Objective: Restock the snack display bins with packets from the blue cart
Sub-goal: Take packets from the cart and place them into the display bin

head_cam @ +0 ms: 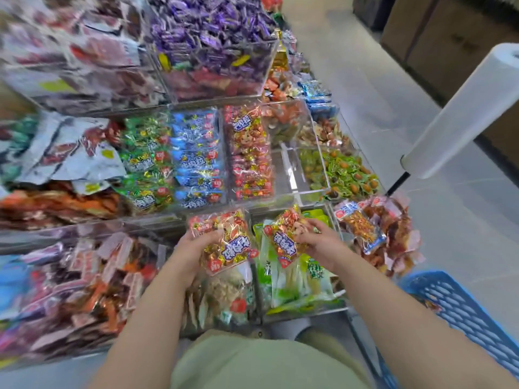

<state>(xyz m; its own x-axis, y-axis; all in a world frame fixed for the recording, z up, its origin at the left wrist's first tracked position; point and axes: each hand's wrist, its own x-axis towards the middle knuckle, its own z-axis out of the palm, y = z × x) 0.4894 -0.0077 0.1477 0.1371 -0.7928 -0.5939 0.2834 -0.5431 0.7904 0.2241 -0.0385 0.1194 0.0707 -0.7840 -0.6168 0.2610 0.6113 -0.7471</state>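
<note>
My left hand (193,248) grips a red snack packet (227,242) with a blue label, held over the front bins. My right hand (320,242) holds a second red packet (283,240) of the same kind, tilted, above the green packets (295,279). Just beyond both hands stands a clear bin of matching red packets (250,155). The blue cart (463,313) shows only a latticed corner at the lower right, beside my right forearm.
Clear acrylic bins hold blue packets (196,155), green packets (143,158), purple sweets (207,29) and green-wrapped nuts (348,172). A nearly bare bin (292,175) sits right of the red one. A white bag roll (460,113) on a pole stands at right above grey floor.
</note>
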